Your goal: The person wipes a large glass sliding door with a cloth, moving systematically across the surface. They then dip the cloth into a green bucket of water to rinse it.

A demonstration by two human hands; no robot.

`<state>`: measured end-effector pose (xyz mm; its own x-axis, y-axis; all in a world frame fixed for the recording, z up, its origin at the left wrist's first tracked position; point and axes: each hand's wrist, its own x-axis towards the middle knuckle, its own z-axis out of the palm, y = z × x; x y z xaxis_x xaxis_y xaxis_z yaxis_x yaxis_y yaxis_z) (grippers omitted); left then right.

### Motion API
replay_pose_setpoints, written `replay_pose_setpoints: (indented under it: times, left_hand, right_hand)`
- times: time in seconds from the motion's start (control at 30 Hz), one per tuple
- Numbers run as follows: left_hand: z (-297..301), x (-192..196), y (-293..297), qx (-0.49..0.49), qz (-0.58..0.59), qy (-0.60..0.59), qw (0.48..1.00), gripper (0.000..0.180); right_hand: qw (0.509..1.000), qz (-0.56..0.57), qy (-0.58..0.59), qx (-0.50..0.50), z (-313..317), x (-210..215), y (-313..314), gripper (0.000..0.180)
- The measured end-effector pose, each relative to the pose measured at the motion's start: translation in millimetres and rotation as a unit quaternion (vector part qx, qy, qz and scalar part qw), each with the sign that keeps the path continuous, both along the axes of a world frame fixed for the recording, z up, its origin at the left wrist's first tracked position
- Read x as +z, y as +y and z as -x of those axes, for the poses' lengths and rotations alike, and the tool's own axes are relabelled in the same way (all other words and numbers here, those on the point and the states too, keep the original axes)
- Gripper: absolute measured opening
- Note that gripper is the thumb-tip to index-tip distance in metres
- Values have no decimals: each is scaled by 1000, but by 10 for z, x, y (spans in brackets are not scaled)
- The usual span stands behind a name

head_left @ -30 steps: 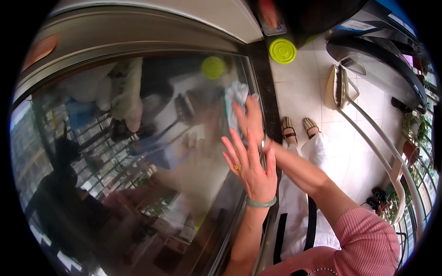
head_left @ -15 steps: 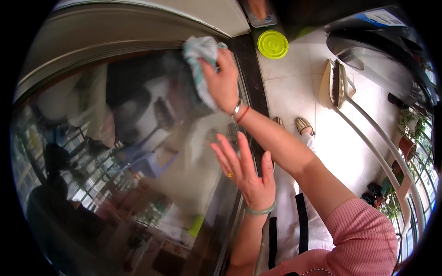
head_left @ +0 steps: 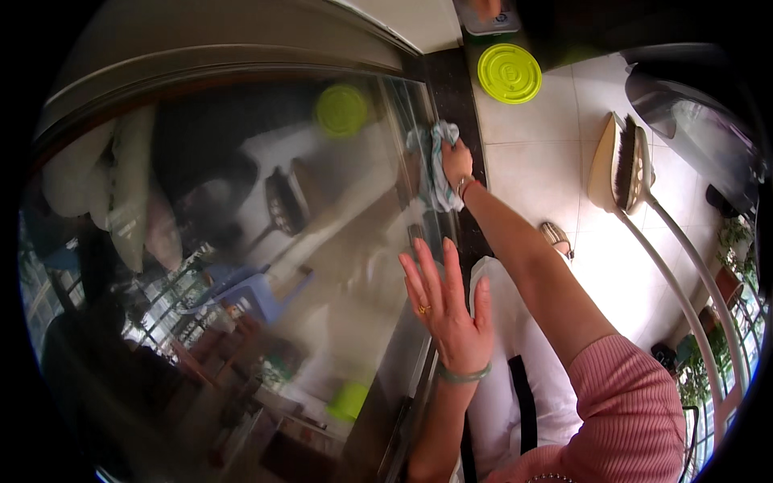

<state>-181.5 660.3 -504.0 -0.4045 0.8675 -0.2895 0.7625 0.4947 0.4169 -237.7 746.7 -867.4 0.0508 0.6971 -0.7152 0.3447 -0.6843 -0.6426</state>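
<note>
A large glass pane (head_left: 338, 241) in a dark frame fills the left side, and the room is mirrored in it. My right hand (head_left: 457, 161) grips a white cloth with teal stripes (head_left: 441, 173) and presses it to the frame edge of the pane, low at its right side. The cloth hangs crumpled below my fingers, and part of my fingertips is hidden by it. My left hand (head_left: 451, 310) is spread with its back toward me, fingers straight, beside the pane's near right edge. Whether its fingertips touch the glass, I cannot tell.
A round lime-green lid (head_left: 510, 73) lies beyond the dark sill. A long-handled dustpan (head_left: 604, 169) and a brush (head_left: 632, 165) stand on the tiled floor (head_left: 531, 177) at right, before a dark glossy rounded object (head_left: 700, 121). Potted plants (head_left: 729, 282) line a railing on the far right.
My right hand has brought the cloth down from the upper pane to its right edge frame. My left hand has shifted slightly right and stays spread. The view has moved a little.
</note>
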Motion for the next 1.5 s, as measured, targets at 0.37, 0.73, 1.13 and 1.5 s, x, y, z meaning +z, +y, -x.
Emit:
replay_pose_setpoints:
  times: [0.37,0.73,1.13,1.5]
  left_hand:
    - [-268,1080,-415,26,-72,68,995,58]
    - [-407,2703,-812,-39,-485,300,820,62]
    - [-853,2357,-1336,27,-104,77,991,54]
    - [-834,3180,-1923,16,-157,219,963,61]
  right_hand:
    - [949,-238,188,-82,-344,3240,-609,20]
    - [739,-558,378,-3,-675,6620,-864,25]
    - [993,-65,88,-48,-781,3355,-1750,33]
    - [839,-428,328,68,-879,6246,-2117,38]
